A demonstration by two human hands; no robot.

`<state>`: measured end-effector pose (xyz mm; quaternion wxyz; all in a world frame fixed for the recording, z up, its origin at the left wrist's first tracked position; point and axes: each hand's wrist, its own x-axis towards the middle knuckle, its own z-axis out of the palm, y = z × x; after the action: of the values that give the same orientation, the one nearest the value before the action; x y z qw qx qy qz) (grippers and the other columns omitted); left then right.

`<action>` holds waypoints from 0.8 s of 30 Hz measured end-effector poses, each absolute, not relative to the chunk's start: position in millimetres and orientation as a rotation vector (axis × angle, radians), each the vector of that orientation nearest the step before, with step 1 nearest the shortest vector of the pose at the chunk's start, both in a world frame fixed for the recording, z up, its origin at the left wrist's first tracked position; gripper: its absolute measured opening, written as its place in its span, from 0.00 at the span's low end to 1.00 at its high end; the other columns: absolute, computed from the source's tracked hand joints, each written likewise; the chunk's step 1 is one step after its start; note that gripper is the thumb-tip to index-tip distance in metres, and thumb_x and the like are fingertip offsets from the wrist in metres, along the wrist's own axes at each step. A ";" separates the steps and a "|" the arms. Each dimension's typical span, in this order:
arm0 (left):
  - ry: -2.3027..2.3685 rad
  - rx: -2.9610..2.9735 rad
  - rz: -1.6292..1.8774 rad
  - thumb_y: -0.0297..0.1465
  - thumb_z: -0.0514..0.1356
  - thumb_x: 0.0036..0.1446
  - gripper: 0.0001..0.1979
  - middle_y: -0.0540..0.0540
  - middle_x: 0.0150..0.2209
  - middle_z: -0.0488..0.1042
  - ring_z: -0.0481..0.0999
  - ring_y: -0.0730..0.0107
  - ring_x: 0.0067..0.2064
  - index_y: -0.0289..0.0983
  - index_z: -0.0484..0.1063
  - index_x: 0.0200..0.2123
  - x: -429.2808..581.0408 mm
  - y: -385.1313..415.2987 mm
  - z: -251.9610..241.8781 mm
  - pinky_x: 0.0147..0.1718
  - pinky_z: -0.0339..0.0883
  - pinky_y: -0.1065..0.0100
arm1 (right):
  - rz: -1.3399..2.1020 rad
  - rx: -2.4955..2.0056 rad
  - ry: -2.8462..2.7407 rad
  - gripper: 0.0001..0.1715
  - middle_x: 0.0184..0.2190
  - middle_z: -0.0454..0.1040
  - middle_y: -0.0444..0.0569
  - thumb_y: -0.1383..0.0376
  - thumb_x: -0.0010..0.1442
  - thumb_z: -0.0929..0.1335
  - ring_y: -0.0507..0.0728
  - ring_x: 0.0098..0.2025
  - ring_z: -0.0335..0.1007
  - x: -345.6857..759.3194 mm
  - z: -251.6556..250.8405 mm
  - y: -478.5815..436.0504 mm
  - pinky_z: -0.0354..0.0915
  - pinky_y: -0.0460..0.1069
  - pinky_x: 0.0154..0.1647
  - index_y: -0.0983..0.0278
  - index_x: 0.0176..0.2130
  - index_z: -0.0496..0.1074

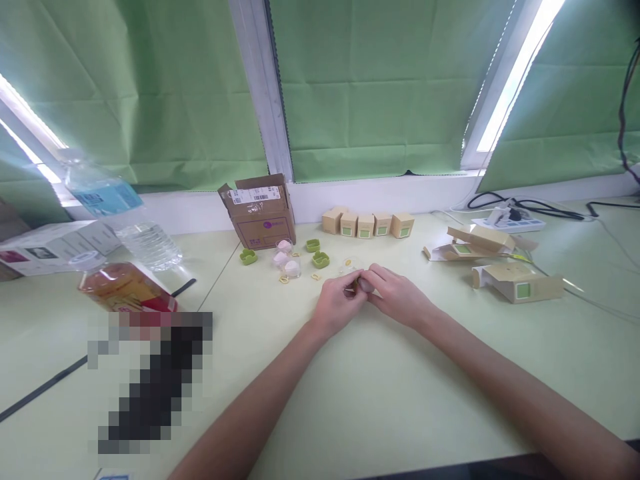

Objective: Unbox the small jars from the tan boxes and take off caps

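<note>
My left hand (337, 300) and my right hand (395, 290) meet over the pale green table (350, 400), fingertips pinched together on a small object (361, 285) that I cannot make out. Just beyond them lie a clear plastic piece (349, 266), small yellow rings (316, 276), green trays (321, 259) and clear cups with pink-white contents (291, 268). Both hands are closed around the small item.
An open cardboard box (260, 212) stands behind the small parts. A row of small tan boxes (367, 224) lines the window sill edge. Flattened and open tan cartons (517, 283) lie right. Water bottle (145, 240) and orange bottle (123, 287) stand left. Power strip (510, 222) far right.
</note>
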<state>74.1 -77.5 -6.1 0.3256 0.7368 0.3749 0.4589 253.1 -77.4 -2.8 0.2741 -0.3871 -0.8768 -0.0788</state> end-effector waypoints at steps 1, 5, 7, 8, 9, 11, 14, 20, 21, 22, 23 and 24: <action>0.965 1.953 1.190 0.23 0.56 0.53 0.12 0.51 0.26 0.68 0.64 0.74 0.28 0.37 0.78 0.36 73.3 -77.8 -4.2 0.29 0.62 0.74 | -0.184 -1.035 -2.363 0.05 0.39 0.72 0.50 0.68 0.69 0.64 0.58 0.40 0.73 252.8 -2.2 -78.0 0.67 0.49 0.31 0.60 0.45 0.67; 0.910 1.946 1.156 0.24 0.56 0.54 0.10 0.51 0.26 0.70 0.65 0.72 0.28 0.37 0.78 0.32 70.2 -77.4 -0.2 0.29 0.62 0.73 | -0.094 -1.049 -2.380 0.06 0.39 0.71 0.50 0.69 0.68 0.64 0.58 0.37 0.72 251.7 0.5 -80.2 0.69 0.51 0.33 0.61 0.46 0.67; 0.877 1.902 1.136 0.25 0.56 0.56 0.11 0.50 0.28 0.73 0.68 0.71 0.30 0.37 0.79 0.35 68.7 -76.5 -0.3 0.31 0.65 0.71 | -0.052 -1.051 -2.381 0.06 0.39 0.70 0.50 0.68 0.69 0.64 0.58 0.36 0.72 251.5 1.2 -80.6 0.70 0.51 0.33 0.61 0.47 0.67; 0.863 1.875 1.128 0.26 0.56 0.57 0.12 0.49 0.30 0.75 0.70 0.69 0.31 0.37 0.80 0.37 68.0 -76.0 -0.6 0.33 0.67 0.71 | -0.037 -1.049 -2.380 0.07 0.39 0.70 0.50 0.68 0.69 0.64 0.58 0.36 0.72 251.6 1.4 -80.7 0.70 0.51 0.33 0.61 0.47 0.67; 0.851 1.849 1.121 0.26 0.56 0.57 0.12 0.49 0.31 0.77 0.73 0.67 0.33 0.37 0.81 0.38 67.3 -75.5 -0.8 0.35 0.68 0.69 | -0.026 -1.044 -2.379 0.07 0.40 0.70 0.50 0.67 0.69 0.65 0.58 0.35 0.73 251.7 1.6 -80.7 0.71 0.52 0.34 0.62 0.48 0.67; 0.826 1.816 1.109 0.27 0.57 0.58 0.13 0.47 0.34 0.79 0.76 0.63 0.38 0.37 0.81 0.41 65.9 -74.9 -0.9 0.40 0.72 0.66 | -0.010 -1.035 -2.378 0.08 0.40 0.71 0.51 0.66 0.70 0.65 0.59 0.36 0.73 252.5 2.0 -80.4 0.72 0.53 0.35 0.62 0.49 0.68; 0.782 1.767 1.085 0.29 0.58 0.60 0.14 0.46 0.38 0.81 0.78 0.57 0.46 0.38 0.82 0.46 64.0 -73.7 -0.9 0.49 0.73 0.60 | 0.027 -1.013 -2.380 0.09 0.40 0.71 0.51 0.65 0.70 0.65 0.59 0.36 0.73 255.4 3.3 -79.5 0.72 0.54 0.35 0.62 0.50 0.68; 0.727 1.516 1.038 0.34 0.66 0.59 0.17 0.42 0.50 0.82 0.80 0.53 0.52 0.38 0.80 0.51 61.8 -66.7 -6.4 0.54 0.73 0.53 | 0.175 -0.986 -2.356 0.12 0.43 0.73 0.53 0.63 0.70 0.65 0.59 0.38 0.75 263.0 6.7 -78.1 0.74 0.56 0.38 0.60 0.53 0.68; 0.727 1.489 1.034 0.34 0.67 0.58 0.18 0.41 0.50 0.82 0.80 0.53 0.51 0.38 0.80 0.51 61.4 -65.3 -7.7 0.53 0.75 0.54 | 0.207 -0.989 -2.347 0.12 0.43 0.74 0.53 0.62 0.70 0.65 0.60 0.39 0.76 263.9 6.9 -77.8 0.75 0.56 0.39 0.60 0.52 0.69; 0.724 1.466 1.029 0.35 0.68 0.58 0.18 0.40 0.50 0.82 0.81 0.54 0.50 0.38 0.80 0.51 60.9 -64.0 -8.8 0.52 0.76 0.54 | 0.247 -0.989 -2.330 0.12 0.43 0.74 0.53 0.62 0.70 0.65 0.60 0.40 0.76 264.7 7.1 -77.5 0.75 0.57 0.41 0.60 0.52 0.69; 0.720 1.445 1.024 0.35 0.68 0.57 0.19 0.40 0.49 0.82 0.81 0.55 0.50 0.38 0.80 0.51 60.4 -62.8 -9.7 0.51 0.76 0.55 | 0.296 -0.988 -2.303 0.11 0.44 0.74 0.53 0.62 0.70 0.64 0.60 0.41 0.76 265.5 7.1 -77.0 0.75 0.57 0.42 0.60 0.51 0.69; 0.714 1.425 1.020 0.35 0.69 0.57 0.19 0.40 0.49 0.82 0.82 0.56 0.49 0.38 0.80 0.52 59.8 -61.8 -10.4 0.50 0.77 0.56 | 0.355 -0.990 -2.270 0.11 0.44 0.74 0.53 0.61 0.70 0.64 0.60 0.43 0.76 266.1 7.2 -76.7 0.75 0.57 0.43 0.60 0.51 0.69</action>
<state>59.8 -61.8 -10.4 0.5849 0.6108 0.3061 0.4372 266.1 -76.7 7.2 0.3145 -0.3758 -0.8612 0.1348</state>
